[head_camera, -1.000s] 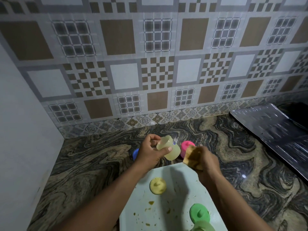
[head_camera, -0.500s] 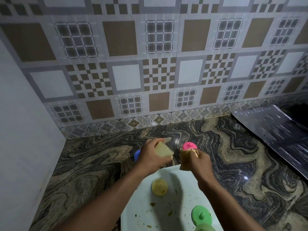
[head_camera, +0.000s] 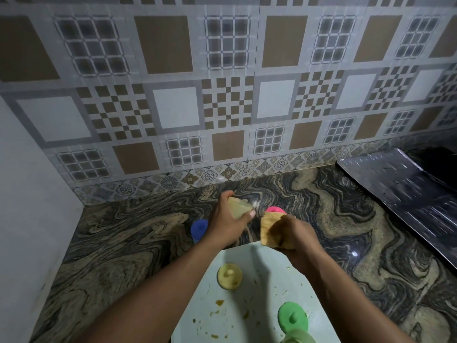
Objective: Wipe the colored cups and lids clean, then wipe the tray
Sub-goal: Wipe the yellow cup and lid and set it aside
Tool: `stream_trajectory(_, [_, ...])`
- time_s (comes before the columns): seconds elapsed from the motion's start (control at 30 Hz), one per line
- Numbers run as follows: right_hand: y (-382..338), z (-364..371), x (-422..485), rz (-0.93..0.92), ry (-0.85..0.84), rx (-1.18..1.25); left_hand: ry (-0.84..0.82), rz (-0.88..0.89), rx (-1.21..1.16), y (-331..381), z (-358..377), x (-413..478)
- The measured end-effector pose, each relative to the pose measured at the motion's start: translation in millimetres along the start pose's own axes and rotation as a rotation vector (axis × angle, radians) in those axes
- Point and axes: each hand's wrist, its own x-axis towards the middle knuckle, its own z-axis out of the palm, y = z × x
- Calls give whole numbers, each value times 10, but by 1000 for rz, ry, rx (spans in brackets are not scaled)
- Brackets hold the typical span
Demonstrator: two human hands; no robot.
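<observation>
Your left hand [head_camera: 228,222] grips a pale yellow translucent plastic cup [head_camera: 238,206] above the counter — your right hand [head_camera: 294,237] clutches a folded tan cloth [head_camera: 269,230] just beside it. Below, a yellow round lid [head_camera: 229,276] and a green round lid [head_camera: 293,318] sit on the stained white tray [head_camera: 259,305].

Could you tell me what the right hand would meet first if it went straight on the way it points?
Probably the pink cup, just beyond the cloth that the right hand grips; depth is unclear.
</observation>
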Motion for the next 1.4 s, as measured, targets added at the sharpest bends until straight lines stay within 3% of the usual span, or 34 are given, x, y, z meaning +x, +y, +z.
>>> stream_trajectory(0.57, [302, -163, 320, -16, -26, -190, -137, 101, 375, -387, 392, 313])
stream_trajectory(0.87, [349, -239, 315, 23, -51, -159, -217, 66, 371, -511, 391, 230])
stream_trajectory(1.0, [347, -231, 193, 63, -129, -101, -161, 188, 440, -465, 219, 115])
stream_trajectory(1.1, [382, -236, 67, 90, -262, -34, -197, 265, 536, -468, 24, -61])
stream_trajectory(1.17, [441, -253, 31, 126, -259, -4, -206, 296, 580, -521, -67, -180])
stream_trajectory(1.4, [603, -313, -124, 204, -265, -24, -349, 230, 683, -699, -117, -503])
